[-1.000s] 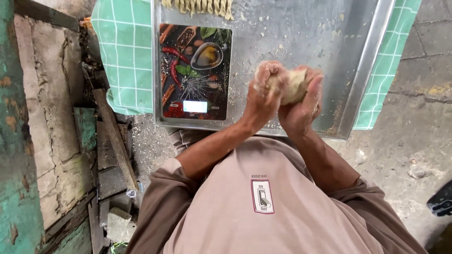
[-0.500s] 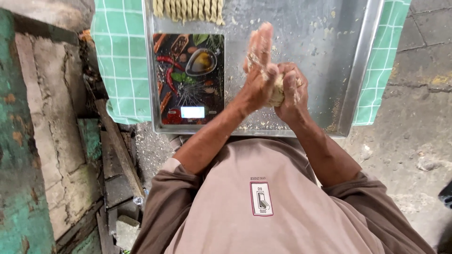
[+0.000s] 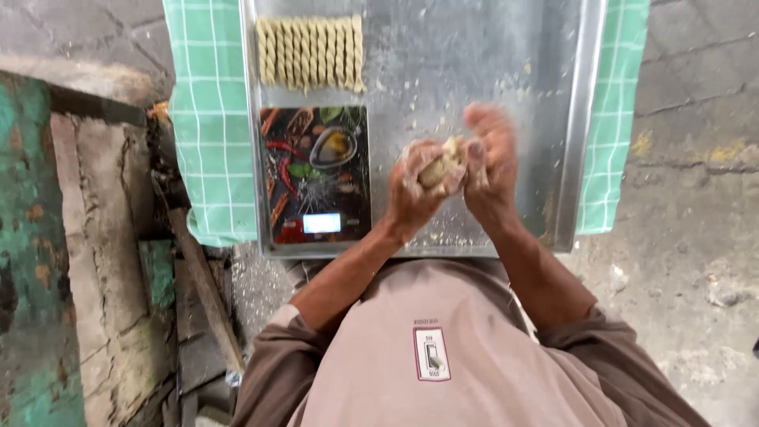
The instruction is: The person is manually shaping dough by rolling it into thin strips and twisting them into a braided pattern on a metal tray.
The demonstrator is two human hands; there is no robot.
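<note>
A lump of pale dough (image 3: pixel 439 164) sits between my two palms, above a metal tray (image 3: pixel 506 71). My left hand (image 3: pixel 417 183) cups the dough from the left, fingers curled around it. Pressed against its other side is my right hand (image 3: pixel 490 162), blurred, with fingers stretched upward. Both hands are dusted with flour. A row of several twisted dough sticks (image 3: pixel 310 52) lies at the tray's far left. A flat kitchen scale (image 3: pixel 315 174) with a dark picture of spices and a small lit display rests on the tray, left of my hands.
The tray lies on a green checked cloth (image 3: pixel 207 119) and is strewn with crumbs. Grey cracked concrete floor (image 3: pixel 696 158) is to the right. Worn teal-painted masonry (image 3: pixel 32 261) and dark wooden planks (image 3: pixel 202 292) stand at the left.
The view has shifted so the twisted sticks show fully. My hands have kept rubbing the dough between them; the right palm has slid forward while the left has drawn back.
</note>
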